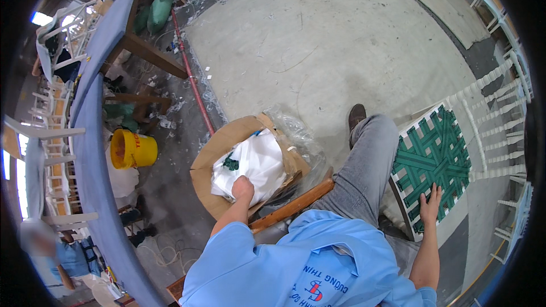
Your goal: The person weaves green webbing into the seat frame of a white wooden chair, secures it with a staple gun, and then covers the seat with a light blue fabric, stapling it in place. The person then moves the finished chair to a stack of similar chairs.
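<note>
yellow bucket (133, 149) on floor, far left | left hand (243, 188) clenched in white plastic bag (256, 162) inside open cardboard box (219, 150) | right hand (430, 204) released, flat on green webbing seat (432, 156) of white chair (489, 131)

I see the white plastic bag (256, 162) bunched open inside the cardboard box (213, 156) at nine o'clock. At three o'clock the white chair (489, 119) lies tipped, its green woven seat (432, 156) facing up.
</note>
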A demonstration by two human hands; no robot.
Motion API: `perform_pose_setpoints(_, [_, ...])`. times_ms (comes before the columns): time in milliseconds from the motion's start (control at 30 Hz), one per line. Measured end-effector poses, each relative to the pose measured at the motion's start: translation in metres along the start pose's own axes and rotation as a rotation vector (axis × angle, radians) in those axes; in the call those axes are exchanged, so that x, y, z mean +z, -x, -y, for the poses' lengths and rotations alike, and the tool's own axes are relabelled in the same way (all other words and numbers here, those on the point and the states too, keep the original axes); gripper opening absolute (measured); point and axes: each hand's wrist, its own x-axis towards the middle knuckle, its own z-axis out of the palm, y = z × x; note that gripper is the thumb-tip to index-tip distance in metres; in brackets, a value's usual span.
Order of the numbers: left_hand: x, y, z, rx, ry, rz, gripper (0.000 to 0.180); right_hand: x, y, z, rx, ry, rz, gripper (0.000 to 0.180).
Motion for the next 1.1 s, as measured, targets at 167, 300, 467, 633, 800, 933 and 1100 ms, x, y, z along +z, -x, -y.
perform_pose_setpoints(167, [-0.015, -0.001, 0.011, -0.049, -0.020, -0.160, 0.030, 0.001, 0.001, 0.002, 0.005, 0.034, -0.008, 0.073])
perform_pose_setpoints(300, [-0.035, -0.016, 0.015, 0.010, 0.116, -0.169, 0.029, 0.000, 0.002, 0.001, 0.018, 0.037, -0.021, 0.072])
perform_pose_setpoints(467, [-0.019, -0.017, -0.011, 0.124, 0.073, 0.102, 0.058, 0.004, 0.002, 0.012, 0.100, 0.071, 0.011, 0.074])
perform_pose_setpoints(633, [0.004, -0.010, -0.030, 0.008, 0.000, 0.127, 0.049, 0.001, 0.000, 0.003, 0.044, 0.042, 0.004, 0.075])
perform_pose_setpoints(800, [0.001, -0.007, -0.021, 0.071, -0.024, 0.066, 0.032, 0.005, -0.003, -0.008, 0.008, 0.054, -0.028, 0.075])
perform_pose_setpoints(933, [-0.005, 0.002, -0.007, 0.010, 0.010, -0.031, 0.033, 0.013, -0.004, -0.005, 0.030, 0.070, -0.033, 0.074])
perform_pose_setpoints(1100, [-0.015, 0.011, -0.003, -0.046, 0.120, -0.157, 0.033, 0.010, -0.001, -0.005, 0.049, 0.071, -0.037, 0.073])
